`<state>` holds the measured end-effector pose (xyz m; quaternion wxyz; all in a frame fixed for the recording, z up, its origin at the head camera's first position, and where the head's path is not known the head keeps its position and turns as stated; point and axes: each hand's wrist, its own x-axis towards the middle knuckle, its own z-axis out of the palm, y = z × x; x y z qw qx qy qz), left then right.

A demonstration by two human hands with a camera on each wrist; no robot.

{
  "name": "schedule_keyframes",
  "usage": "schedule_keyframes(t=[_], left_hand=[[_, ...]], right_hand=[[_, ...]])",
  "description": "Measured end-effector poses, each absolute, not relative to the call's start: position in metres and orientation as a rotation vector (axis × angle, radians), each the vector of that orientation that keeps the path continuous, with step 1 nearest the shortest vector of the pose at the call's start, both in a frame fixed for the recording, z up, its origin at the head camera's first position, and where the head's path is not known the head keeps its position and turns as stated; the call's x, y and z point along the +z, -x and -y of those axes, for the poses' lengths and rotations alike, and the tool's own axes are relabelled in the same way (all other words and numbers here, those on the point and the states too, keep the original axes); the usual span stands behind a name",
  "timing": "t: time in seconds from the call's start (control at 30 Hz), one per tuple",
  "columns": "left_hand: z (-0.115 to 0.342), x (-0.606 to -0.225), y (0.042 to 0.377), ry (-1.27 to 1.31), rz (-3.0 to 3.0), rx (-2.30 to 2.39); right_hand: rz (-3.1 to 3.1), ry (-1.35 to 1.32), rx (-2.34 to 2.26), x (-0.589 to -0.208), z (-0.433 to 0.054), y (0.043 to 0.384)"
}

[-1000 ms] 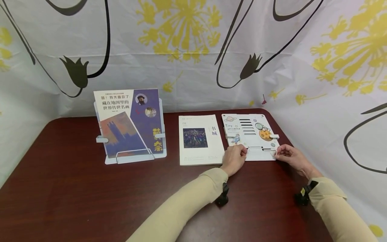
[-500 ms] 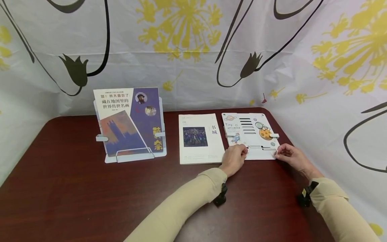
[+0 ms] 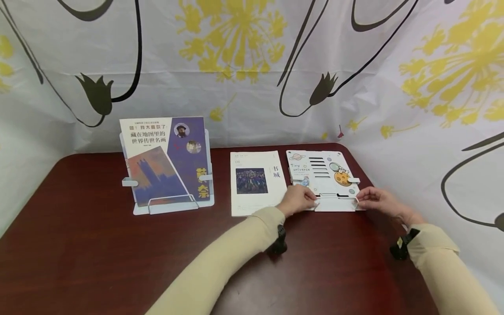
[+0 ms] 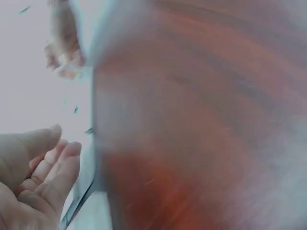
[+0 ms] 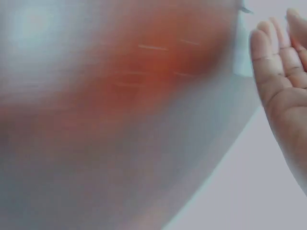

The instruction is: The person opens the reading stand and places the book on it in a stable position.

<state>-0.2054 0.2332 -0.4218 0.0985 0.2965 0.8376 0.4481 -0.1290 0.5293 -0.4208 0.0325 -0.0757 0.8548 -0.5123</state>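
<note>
A white book stand (image 3: 326, 166) with space cartoons lies flat at the table's right, a pale wire bracket (image 3: 337, 197) along its front edge. My left hand (image 3: 296, 200) is at the bracket's left end, thumb and fingertips close together. At the other end, my right hand (image 3: 377, 202) pinches the bracket's corner. The left wrist view shows the left hand (image 4: 41, 177) with fingers bent toward the thumb, the far hand (image 4: 64, 48) blurred beyond. In the right wrist view the right hand (image 5: 283, 81) is partly cut off, its grip hidden.
A white book (image 3: 257, 183) lies left of the flat stand, partly behind my left hand. Farther left, a purple and white book (image 3: 189, 162) stands propped on another stand (image 3: 173, 209). Printed cloth (image 3: 244, 109) hangs behind the dark red table (image 3: 118, 253) and along its right side.
My left hand has shifted slightly left and its wrist has dropped. Both hands remain at the stand's front edge, where the bracket looks a little tilted toward me. The view has shifted slightly.
</note>
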Motion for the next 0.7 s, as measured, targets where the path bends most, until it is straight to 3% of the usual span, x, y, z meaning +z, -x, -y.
schedule_keyframes(t=[0.13,0.23,0.47,0.7], left_hand=[[-0.225,-0.414,0.231,-0.384,-2.178,1.770],[-0.220,-0.414,0.246,-0.171,-2.107,1.948],[-0.215,-0.420,0.259,-0.099,-2.216,1.874],[-0.223,-0.417,0.265,-0.158,-2.341,1.686]], right_hand=[[-2.429,0.028,-1.904,-0.400,-0.542,0.150],[-2.493,-0.146,-1.904,-0.394,-0.542,0.170],[-2.879,-0.514,-1.168,-0.404,-0.527,0.203],[-2.875,-0.557,-1.060,-0.411,-0.527,0.217]])
